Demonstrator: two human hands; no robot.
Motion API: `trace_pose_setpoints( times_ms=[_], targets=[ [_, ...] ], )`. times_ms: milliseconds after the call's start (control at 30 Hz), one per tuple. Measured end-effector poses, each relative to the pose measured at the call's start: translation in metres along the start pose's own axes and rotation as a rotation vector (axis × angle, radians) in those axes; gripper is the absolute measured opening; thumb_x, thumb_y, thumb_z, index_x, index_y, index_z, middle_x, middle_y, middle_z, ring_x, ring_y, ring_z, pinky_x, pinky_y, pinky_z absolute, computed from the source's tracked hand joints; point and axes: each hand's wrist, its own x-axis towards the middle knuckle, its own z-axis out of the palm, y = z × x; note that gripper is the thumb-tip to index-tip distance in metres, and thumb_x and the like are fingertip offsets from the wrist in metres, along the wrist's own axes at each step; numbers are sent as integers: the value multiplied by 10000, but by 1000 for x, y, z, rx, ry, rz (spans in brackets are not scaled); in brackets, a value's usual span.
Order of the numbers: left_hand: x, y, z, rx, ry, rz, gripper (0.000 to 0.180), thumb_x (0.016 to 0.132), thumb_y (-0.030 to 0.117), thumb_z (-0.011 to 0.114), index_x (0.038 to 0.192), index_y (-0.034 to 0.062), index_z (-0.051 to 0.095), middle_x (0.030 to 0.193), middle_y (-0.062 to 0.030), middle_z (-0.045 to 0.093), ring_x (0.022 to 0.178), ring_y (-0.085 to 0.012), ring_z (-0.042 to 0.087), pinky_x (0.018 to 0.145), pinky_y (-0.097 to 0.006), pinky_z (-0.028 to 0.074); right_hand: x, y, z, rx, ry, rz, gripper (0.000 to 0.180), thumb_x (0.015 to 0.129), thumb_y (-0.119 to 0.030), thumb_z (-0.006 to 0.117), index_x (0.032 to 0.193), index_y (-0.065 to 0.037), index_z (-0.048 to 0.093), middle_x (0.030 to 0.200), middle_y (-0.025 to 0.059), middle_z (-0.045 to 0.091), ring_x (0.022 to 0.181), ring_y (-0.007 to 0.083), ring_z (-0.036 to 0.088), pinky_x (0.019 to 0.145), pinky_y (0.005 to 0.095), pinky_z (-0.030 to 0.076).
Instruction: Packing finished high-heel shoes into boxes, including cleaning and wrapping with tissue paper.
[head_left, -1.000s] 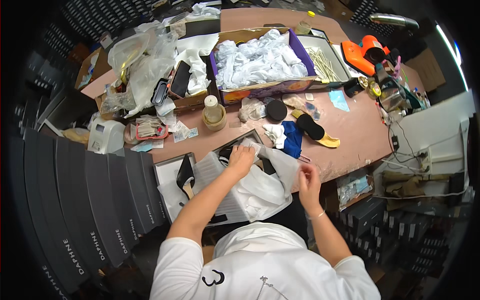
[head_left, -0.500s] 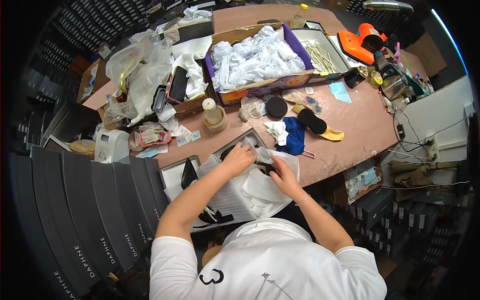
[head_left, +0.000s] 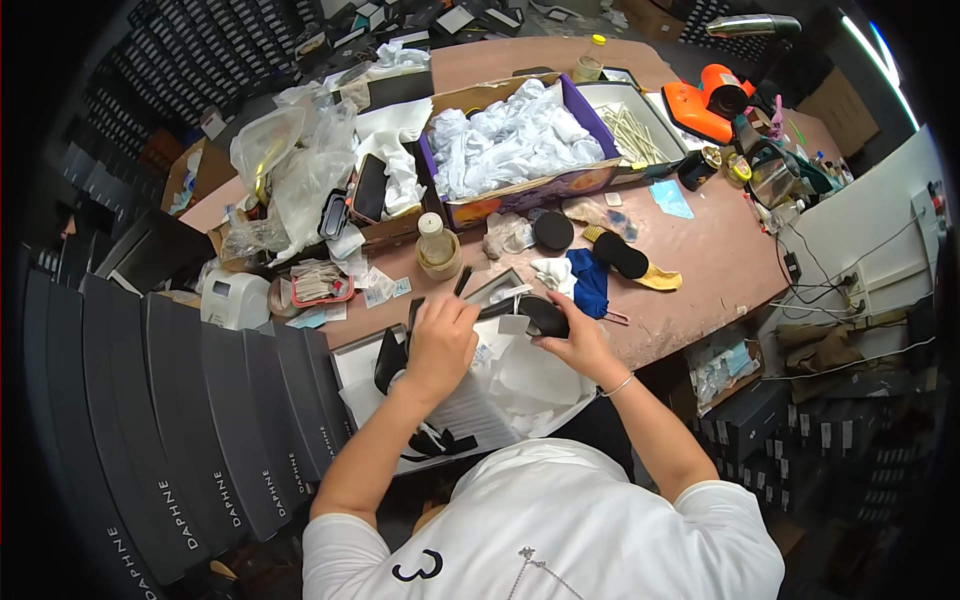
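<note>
My left hand point(head_left: 440, 340) is curled, fingers bent over the near end of a dark, glossy shoe point(head_left: 535, 315) that I hold above the open white shoebox point(head_left: 352, 362) in front of me; how tightly it grips I cannot tell, since the back of the hand hides the fingertips. My right hand point(head_left: 575, 340) cups the rounded black toe of that same shoe from below, fingers wrapped part-way round it, a thin bracelet on the wrist. Crumpled white tissue paper point(head_left: 530, 385) lies in the box under both hands, and a second black shoe with a bow point(head_left: 430, 440) rests at the box's near edge. Just beyond my hands on the pinkish worktable point(head_left: 720, 270) sit a folded blue cloth point(head_left: 590, 282), a black insole on a tan sole point(head_left: 630, 260) and a small plastic bottle in a tape roll point(head_left: 437, 245). Farther back stands a purple-edged cardboard box filled with white wadding point(head_left: 515, 140). Stacks of dark grey shoeboxes point(head_left: 180, 420) line my left side.
</note>
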Motion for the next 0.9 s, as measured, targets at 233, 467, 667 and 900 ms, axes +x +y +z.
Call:
trace_pose_setpoints(
  times_ms=[233,467,667,900],
  targets=[
    [-45,-11,29,-465,-603,-338,440,801,112,592,1204,-63,573,888,-151,648,784,-298,627,745,-389,493,30,-17,-42,-375,-491,-186,517,653,-375,757,1029,-37,651,777,186,667,725,360,660,659,420,509],
    [-66,12,77,-1447,-534,-1084,410,866,119,620,1222,-53,511,902,-45,632,791,-63,599,633,-238,484,26,-47,-19,-580,-379,-509,420,769,-348,717,1082,-78,642,1081,72,627,1021,274,584,844,404,422],
    [-113,31,89,-1693,-386,-1127,420,834,39,550,1239,-46,480,1041,-104,629,883,-144,647,768,-271,536,-21,-14,40,-296,-554,-150,468,795,-295,726,1163,-39,591,1022,147,638,903,315,644,768,402,504],
    [-116,37,57,-1733,-187,-1102,434,861,120,554,1267,-17,485,1032,-64,616,880,-120,614,762,-236,501,-24,-38,0,668,-393,245,489,809,-44,713,1259,-64,523,916,9,588,775,66,545,683,223,470]
  ],
)
